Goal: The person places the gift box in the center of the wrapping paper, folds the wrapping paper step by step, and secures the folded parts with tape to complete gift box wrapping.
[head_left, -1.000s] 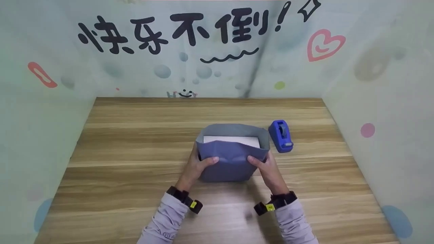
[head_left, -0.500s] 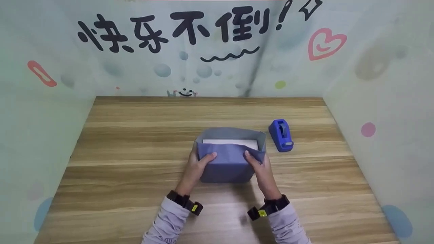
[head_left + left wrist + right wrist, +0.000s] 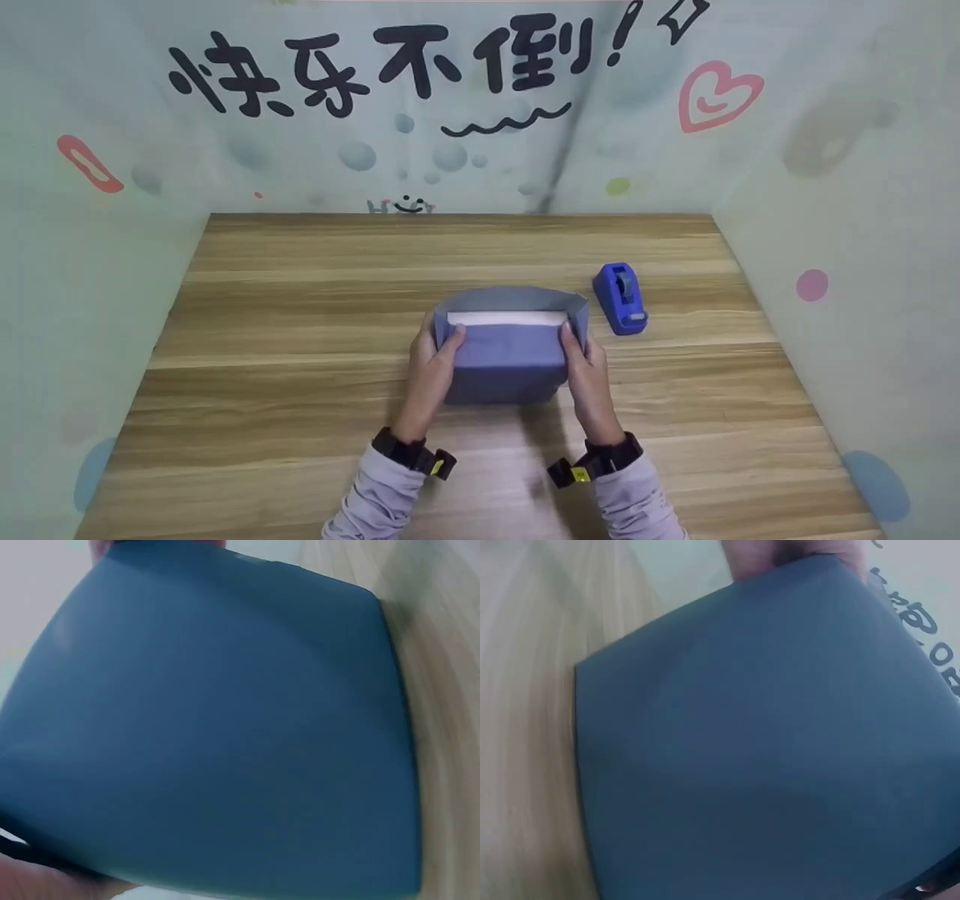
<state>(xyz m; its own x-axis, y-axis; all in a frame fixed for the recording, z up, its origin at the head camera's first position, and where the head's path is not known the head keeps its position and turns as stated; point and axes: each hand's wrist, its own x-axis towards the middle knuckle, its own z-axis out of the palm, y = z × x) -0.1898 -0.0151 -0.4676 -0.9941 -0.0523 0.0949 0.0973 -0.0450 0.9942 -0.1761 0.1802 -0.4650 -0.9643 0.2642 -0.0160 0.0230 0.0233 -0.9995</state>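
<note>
A white box point(image 3: 507, 318) stands on the table inside blue-grey wrapping paper point(image 3: 506, 384), with only a strip of its top showing. The paper's front edge is folded over the top of the box, while the back and side edges stand up. My left hand point(image 3: 429, 375) grips the left side, thumb on the folded front edge. On the right, my right hand point(image 3: 590, 382) holds the other side the same way. Smooth paper point(image 3: 225, 720) fills most of the left wrist view, and the paper point(image 3: 757, 742) likewise dominates the right wrist view. Most other fingers are hidden.
A blue tape dispenser point(image 3: 621, 300) stands on the wooden table point(image 3: 285, 315), just beyond the right hand. Printed cloth walls point(image 3: 300, 165) enclose the table at the back and both sides.
The front paper edge has been folded down flatter over the box top. Both thumbs have moved from the front face up to the fold's corners, and the box tilts slightly less.
</note>
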